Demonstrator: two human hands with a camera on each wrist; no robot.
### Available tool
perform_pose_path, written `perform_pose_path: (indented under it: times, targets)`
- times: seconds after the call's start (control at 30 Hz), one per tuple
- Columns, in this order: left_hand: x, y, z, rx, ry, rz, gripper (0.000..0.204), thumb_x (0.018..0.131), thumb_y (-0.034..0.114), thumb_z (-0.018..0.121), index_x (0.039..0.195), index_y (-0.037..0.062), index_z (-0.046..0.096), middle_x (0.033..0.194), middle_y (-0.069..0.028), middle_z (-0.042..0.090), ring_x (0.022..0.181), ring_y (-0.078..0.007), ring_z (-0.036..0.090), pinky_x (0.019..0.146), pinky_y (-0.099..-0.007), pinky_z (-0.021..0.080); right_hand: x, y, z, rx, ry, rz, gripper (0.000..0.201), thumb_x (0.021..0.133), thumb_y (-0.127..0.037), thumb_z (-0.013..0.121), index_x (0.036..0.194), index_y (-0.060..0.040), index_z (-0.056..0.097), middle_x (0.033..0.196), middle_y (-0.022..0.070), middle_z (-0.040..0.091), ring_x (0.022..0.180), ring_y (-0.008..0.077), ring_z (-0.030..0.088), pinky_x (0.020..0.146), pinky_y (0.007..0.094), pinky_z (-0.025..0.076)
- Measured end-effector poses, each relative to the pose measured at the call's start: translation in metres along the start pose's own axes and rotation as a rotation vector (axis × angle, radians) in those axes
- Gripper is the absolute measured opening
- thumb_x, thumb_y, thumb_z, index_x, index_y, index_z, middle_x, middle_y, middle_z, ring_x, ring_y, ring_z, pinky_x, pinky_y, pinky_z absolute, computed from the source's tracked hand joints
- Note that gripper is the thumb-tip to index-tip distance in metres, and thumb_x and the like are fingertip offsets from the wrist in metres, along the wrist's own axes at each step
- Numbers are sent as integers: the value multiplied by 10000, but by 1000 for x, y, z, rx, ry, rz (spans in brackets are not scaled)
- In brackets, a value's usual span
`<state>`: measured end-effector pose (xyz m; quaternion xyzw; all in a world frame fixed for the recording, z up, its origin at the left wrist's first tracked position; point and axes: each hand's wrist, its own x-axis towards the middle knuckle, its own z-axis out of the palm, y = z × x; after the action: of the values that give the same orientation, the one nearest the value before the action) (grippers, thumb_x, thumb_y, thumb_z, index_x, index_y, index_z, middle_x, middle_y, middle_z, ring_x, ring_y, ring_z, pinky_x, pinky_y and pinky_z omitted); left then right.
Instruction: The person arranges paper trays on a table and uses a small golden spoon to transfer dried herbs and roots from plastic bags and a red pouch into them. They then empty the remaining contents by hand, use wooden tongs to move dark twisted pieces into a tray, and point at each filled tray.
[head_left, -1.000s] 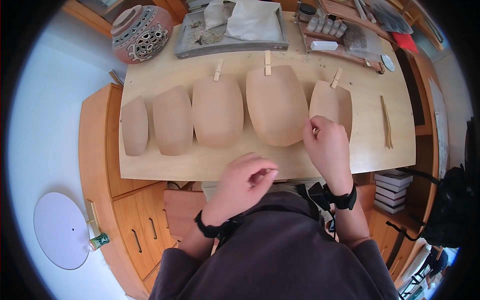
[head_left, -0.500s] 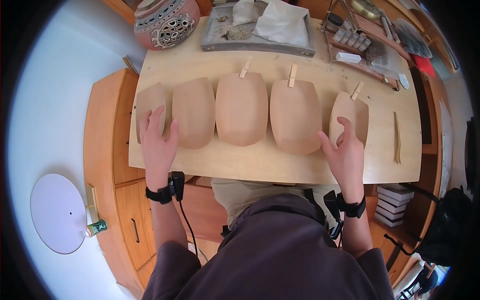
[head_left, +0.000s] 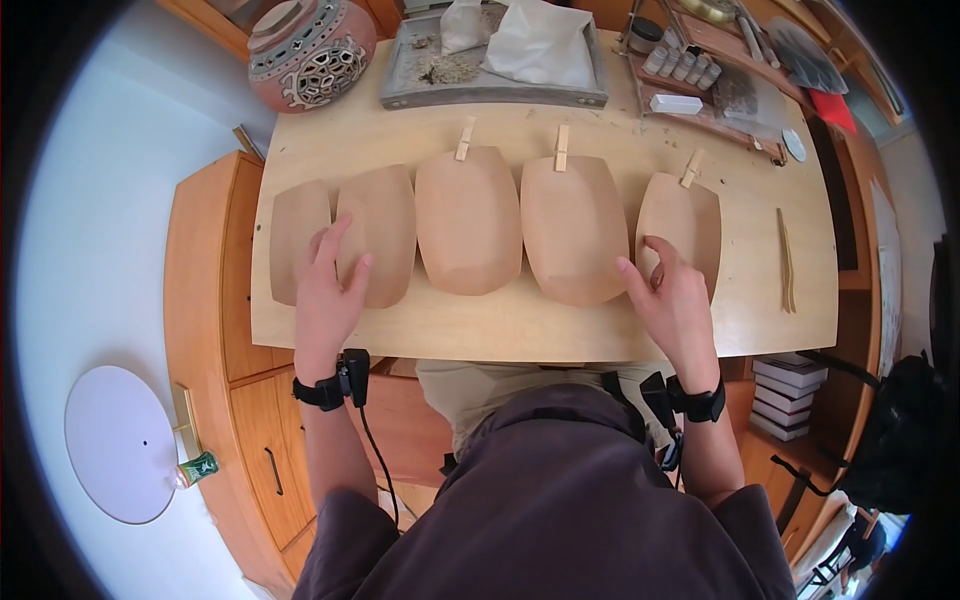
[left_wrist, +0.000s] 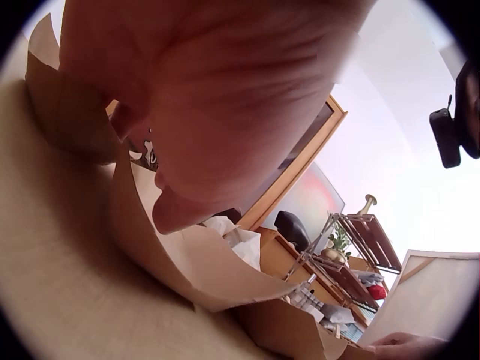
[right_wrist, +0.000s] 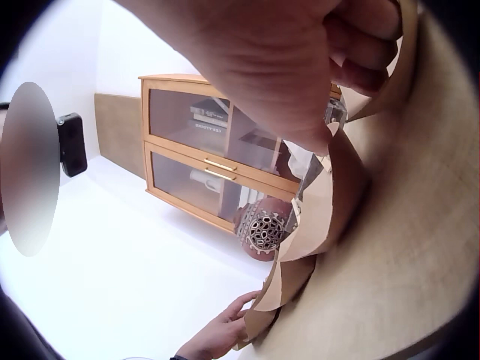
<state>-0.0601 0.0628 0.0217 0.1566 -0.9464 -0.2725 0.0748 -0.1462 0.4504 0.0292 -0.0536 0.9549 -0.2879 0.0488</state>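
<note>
Several tan, round-cornered curved pieces like shallow trays stand in a row across the table (head_left: 480,330). Small wooden clothespins clip the far edges of the middle piece (head_left: 468,225), the fourth piece (head_left: 573,225) and the rightmost piece (head_left: 690,215). My left hand (head_left: 330,305) is at the leftmost piece (head_left: 297,225) and the second piece (head_left: 378,220), its fingers spread over where their sides meet. With thumb and index finger apart, my right hand (head_left: 678,310) reaches over the near part of the rightmost piece; its thumb is beside the fourth piece's edge.
Behind the row are a grey tray (head_left: 490,97) with white cloth and debris, a pink openwork pot (head_left: 312,60) and a wooden rack (head_left: 735,110) with small bottles. Thin tan tongs (head_left: 786,260) lie at the right. A drawer cabinet (head_left: 215,270) adjoins the left edge.
My left hand has moved from in front of my body to the left pieces, fingers uncurling. The leftmost piece now sits closer against the second. My right hand's thumb and index finger have spread.
</note>
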Motion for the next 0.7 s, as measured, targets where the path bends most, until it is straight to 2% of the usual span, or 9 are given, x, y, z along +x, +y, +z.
perform_pose_path:
  times: [0.03,0.13,0.23,0.47,0.7]
  targets:
    - [-2,-1,3,40,13,-12,552,991,198,714,1507,89,553,1537,-243,534,1442,-405,505,1167,-462,439,0,1,0,-2,0,-7,493,957,-339,778,1250,44,673,672,196,658,637,376,682,622,457,538]
    - [-5,-3,11,137,0,87,491,974,244,732,1423,77,624,1537,-274,511,1383,-448,533,1134,-480,459,-1,3,-2,4,-8,-11,480,950,-333,785,1232,42,682,665,195,655,629,373,680,613,455,536]
    - [-7,7,16,166,24,103,472,954,255,750,1374,62,654,1526,-272,517,1348,-446,551,1122,-490,463,-2,9,-4,19,-12,0,460,945,-319,790,1212,41,691,654,194,647,618,369,677,605,452,533]
    - [-12,36,36,181,22,162,521,929,259,770,1389,55,637,1528,-265,504,1318,-455,547,1102,-510,467,-8,31,-9,69,45,-14,402,948,-294,786,1200,10,705,630,178,625,577,348,650,577,441,513]
    - [-16,74,56,188,-18,190,530,926,256,771,1398,60,632,1515,-267,504,1309,-462,531,1103,-517,460,-13,57,-30,60,67,57,352,959,-261,766,1193,-4,710,601,156,589,527,310,598,547,432,472]
